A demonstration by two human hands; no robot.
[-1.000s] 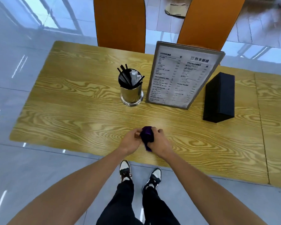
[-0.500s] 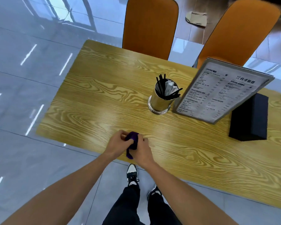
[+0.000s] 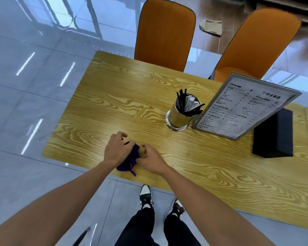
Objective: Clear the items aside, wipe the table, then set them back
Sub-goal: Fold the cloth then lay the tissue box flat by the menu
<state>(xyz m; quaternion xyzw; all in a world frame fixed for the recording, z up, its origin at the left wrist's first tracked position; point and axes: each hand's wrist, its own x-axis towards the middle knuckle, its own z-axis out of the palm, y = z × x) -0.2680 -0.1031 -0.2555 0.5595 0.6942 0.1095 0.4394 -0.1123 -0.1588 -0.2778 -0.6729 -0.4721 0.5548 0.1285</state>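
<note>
Still bunching the purple cloth (image 3: 129, 161) between left hand (image 3: 116, 150) and right hand (image 3: 150, 160), both closed on it, now nearer the counter (image 3: 114, 96) corner; wiping probably imminent, items uncleared.

1. Crumpled purple cloth (image 3: 130, 160), bunched between both hands at the near edge of the wood-grain yellow table (image 3: 114, 103).
2. Shiny metal cylinder holder (image 3: 179, 118) with black straws, upright, beyond-right of the grip.
3. Framed menu stand (image 3: 245, 107), leaning, farther right.
4. Black rectangular box (image 3: 274, 134), farthest right.
</note>
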